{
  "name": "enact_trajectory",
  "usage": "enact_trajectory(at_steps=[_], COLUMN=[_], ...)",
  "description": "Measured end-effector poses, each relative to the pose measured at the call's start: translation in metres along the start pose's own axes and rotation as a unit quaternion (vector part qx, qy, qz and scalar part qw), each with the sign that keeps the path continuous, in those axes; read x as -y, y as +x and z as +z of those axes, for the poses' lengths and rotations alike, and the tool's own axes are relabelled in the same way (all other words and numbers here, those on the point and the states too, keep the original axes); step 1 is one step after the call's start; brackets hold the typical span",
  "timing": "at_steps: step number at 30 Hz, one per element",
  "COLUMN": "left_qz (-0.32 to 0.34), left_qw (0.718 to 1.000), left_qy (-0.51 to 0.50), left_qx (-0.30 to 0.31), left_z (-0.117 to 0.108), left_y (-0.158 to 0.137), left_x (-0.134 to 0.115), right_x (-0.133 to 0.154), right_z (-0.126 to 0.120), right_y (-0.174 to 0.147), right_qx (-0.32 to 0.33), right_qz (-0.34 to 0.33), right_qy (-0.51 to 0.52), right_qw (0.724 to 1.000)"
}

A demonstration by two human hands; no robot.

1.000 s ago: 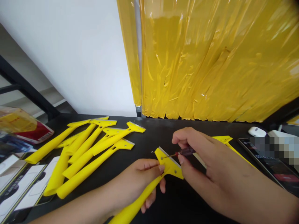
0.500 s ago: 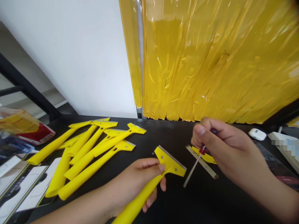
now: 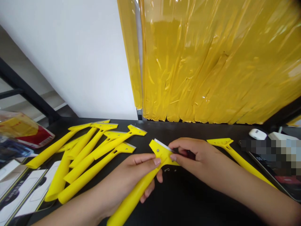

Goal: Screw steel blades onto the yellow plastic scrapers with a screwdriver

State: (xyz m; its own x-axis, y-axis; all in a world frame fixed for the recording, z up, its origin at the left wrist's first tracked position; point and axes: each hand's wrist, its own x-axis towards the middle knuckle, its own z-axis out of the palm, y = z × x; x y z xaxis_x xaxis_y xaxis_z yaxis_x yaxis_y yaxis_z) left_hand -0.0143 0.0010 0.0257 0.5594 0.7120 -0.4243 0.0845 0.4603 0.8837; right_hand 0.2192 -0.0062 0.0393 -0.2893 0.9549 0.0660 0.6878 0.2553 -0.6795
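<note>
Behind the held scraper [image 3: 139, 185], between the scraper pile [image 3: 89, 175] and the right grip [image 3: 199, 153], the desk [image 3: 158, 131] left room to pass; yellow sheeting [image 3: 199, 78] walled off its back edge, and a phone [image 3: 272, 171] and lone scraper [image 3: 246, 164] obstructed the right.

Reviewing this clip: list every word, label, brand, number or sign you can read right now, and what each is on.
"00": seems to show on the phone screen; the rest is blurred or masked.
No readable text: the yellow-and-red packet has lettering and a barcode, too blurred.
No readable text: the white cards carry dark print, too blurred.
No visible lettering: the yellow scraper in the left hand.
</note>
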Motion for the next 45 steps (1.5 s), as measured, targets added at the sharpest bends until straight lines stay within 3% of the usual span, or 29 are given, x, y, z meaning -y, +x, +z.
enact_trajectory(at_steps=[6, 8, 10, 12, 14, 16, 19, 22, 28, 31, 33, 35, 40, 45], left_qz=[0.034, 0.044, 0.09, 0.18, 0.259, 0.284, 0.268, 0.257, 0.263, 0.281, 0.292, 0.309, 0.334, 0.329], left_qw=[0.998, 0.994, 0.972, 0.912, 0.821, 0.748, 0.704, 0.69, 0.694, 0.697, 0.695, 0.692, 0.707, 0.69], left_qy=[0.042, 0.101, 0.211, 0.355, 0.488, 0.58, 0.642, 0.662, 0.656, 0.648, 0.645, 0.639, 0.609, 0.63], left_qx=[0.014, -0.003, -0.046, -0.103, -0.143, -0.153, -0.144, -0.142, -0.139, -0.127, -0.124, -0.13, -0.136, -0.134], left_z=[-0.005, -0.006, -0.008, -0.011, -0.013, -0.015, -0.016, -0.017, -0.014, -0.011, -0.011, -0.011, -0.012, -0.011], left_y=[-0.006, -0.006, -0.006, -0.007, -0.009, -0.009, -0.008, -0.006, -0.004, -0.003, -0.002, -0.001, -0.001, -0.001], left_x=[-0.011, -0.012, -0.011, -0.01, -0.006, -0.002, 0.002, 0.004, 0.006, 0.007, 0.009, 0.01, 0.013, 0.012], right_x=[-0.004, -0.006, -0.008, -0.009, -0.009, -0.009, -0.011, -0.013, -0.007, -0.002, -0.002, -0.005, -0.013, -0.015], right_z=[-0.001, 0.001, 0.003, 0.004, 0.005, 0.006, 0.01, 0.011, -0.003, -0.005, -0.001, 0.004, 0.01, 0.013], right_y=[0.0, 0.0, 0.002, 0.004, 0.005, 0.007, 0.008, 0.007, 0.003, 0.004, 0.007, 0.01, 0.012, 0.011], right_qx=[-0.047, -0.059, -0.063, -0.058, -0.043, -0.025, -0.003, -0.014, -0.136, -0.042, 0.046, 0.094, 0.141, 0.127], right_qz=[-0.12, -0.125, -0.104, -0.077, -0.049, -0.03, -0.016, 0.001, 0.047, 0.1, 0.135, 0.163, 0.203, 0.2], right_qy=[-0.031, -0.026, 0.02, 0.084, 0.137, 0.169, 0.189, 0.171, 0.107, 0.132, 0.191, 0.248, 0.35, 0.338], right_qw=[0.991, 0.99, 0.992, 0.992, 0.988, 0.985, 0.982, 0.985, 0.984, 0.985, 0.971, 0.95, 0.903, 0.911])
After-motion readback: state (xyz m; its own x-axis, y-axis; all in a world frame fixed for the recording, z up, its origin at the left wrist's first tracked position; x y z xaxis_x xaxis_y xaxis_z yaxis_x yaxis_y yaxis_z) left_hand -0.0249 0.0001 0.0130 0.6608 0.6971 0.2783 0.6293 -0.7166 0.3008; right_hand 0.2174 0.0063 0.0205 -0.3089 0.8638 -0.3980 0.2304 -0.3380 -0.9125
